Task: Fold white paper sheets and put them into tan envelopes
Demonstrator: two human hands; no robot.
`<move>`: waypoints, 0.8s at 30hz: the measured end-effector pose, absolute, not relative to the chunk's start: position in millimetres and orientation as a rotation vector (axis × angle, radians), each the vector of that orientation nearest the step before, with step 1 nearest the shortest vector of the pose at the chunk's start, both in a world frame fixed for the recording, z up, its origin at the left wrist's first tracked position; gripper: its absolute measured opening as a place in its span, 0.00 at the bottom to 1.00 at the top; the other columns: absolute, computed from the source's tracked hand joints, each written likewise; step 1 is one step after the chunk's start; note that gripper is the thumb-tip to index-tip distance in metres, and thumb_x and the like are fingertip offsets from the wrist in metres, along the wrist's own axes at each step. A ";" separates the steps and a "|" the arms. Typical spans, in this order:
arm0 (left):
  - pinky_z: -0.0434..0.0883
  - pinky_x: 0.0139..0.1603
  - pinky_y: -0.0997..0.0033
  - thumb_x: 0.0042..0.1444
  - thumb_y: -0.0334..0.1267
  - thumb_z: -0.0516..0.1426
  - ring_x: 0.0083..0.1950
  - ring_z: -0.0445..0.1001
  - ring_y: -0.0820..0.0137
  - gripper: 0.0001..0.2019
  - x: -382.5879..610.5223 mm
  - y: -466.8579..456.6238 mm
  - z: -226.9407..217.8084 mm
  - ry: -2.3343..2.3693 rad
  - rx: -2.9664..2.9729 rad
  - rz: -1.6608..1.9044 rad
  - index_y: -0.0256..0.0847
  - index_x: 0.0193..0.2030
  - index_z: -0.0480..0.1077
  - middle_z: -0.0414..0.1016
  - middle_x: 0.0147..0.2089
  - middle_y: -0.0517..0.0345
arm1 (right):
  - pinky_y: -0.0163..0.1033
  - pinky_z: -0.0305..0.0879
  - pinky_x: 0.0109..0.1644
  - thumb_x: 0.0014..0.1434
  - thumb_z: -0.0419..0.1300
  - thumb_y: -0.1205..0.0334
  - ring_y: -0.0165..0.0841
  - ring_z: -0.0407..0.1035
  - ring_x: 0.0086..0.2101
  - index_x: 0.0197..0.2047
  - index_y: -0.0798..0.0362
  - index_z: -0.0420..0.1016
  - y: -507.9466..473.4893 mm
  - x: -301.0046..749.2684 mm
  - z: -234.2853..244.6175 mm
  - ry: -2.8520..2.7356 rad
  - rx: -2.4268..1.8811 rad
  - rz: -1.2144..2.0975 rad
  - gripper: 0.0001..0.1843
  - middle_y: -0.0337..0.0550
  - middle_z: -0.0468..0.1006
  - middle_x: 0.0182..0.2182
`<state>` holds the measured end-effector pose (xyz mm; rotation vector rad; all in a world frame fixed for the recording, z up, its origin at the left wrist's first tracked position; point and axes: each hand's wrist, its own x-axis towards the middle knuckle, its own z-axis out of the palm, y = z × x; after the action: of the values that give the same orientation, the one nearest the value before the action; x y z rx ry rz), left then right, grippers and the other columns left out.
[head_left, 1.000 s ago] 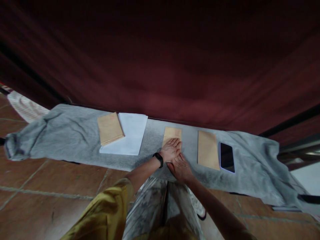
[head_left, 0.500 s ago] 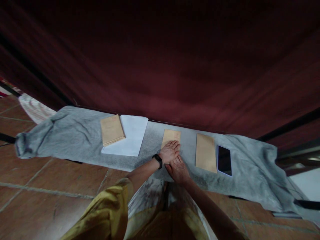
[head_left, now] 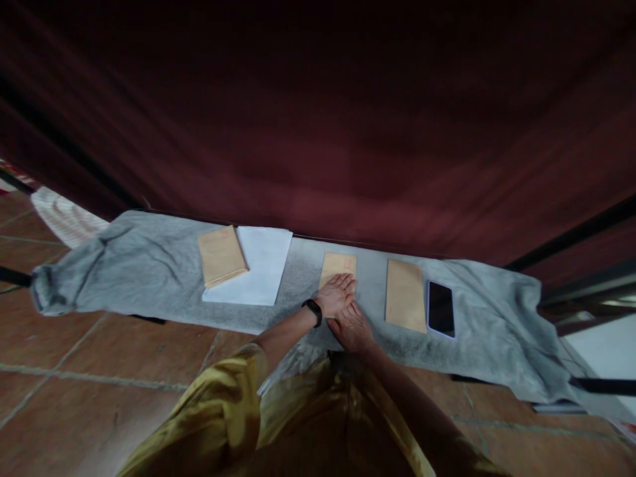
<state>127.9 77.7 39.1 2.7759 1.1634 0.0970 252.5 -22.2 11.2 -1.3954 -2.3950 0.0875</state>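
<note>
A brown paper envelope (head_left: 338,265) lies on the grey cloth in front of me, its lower part covered by my hands. My left hand (head_left: 336,295), with a black band at the wrist, rests flat on it with the fingers stretched out. Just below and to the right, my right hand (head_left: 354,326) also lies flat, its fingertips meeting or slipping under the left hand. Right of them is another brown envelope (head_left: 406,295), lying flat. Whether either hand pinches an edge of the middle envelope cannot be seen.
Grey cloth (head_left: 149,265) covers the long narrow surface. At left, a stack of brown envelopes (head_left: 221,255) partly overlaps white paper sheets (head_left: 263,265). A phone (head_left: 441,309) lies at right. A dark red curtain (head_left: 318,165) hangs behind; tiled floor (head_left: 124,351) is below.
Both hands keep nearly the same place on the envelope. My view has shifted slightly and my body leans further forward, with more of the yellow garment showing.
</note>
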 end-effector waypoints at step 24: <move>0.45 0.79 0.54 0.73 0.50 0.40 0.80 0.46 0.66 0.30 127.7 99.6 20.6 1.364 2.604 0.147 0.42 0.77 0.51 0.53 0.79 0.54 | 0.53 0.54 0.73 0.72 0.53 0.51 0.44 0.63 0.65 0.65 0.60 0.69 -17.2 253.1 13.4 -2.436 -1.417 0.101 0.27 0.59 0.75 0.61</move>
<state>127.7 99.6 20.6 2.6044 1.3636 0.1467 253.1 -17.2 13.4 -1.4175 -2.4360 0.1007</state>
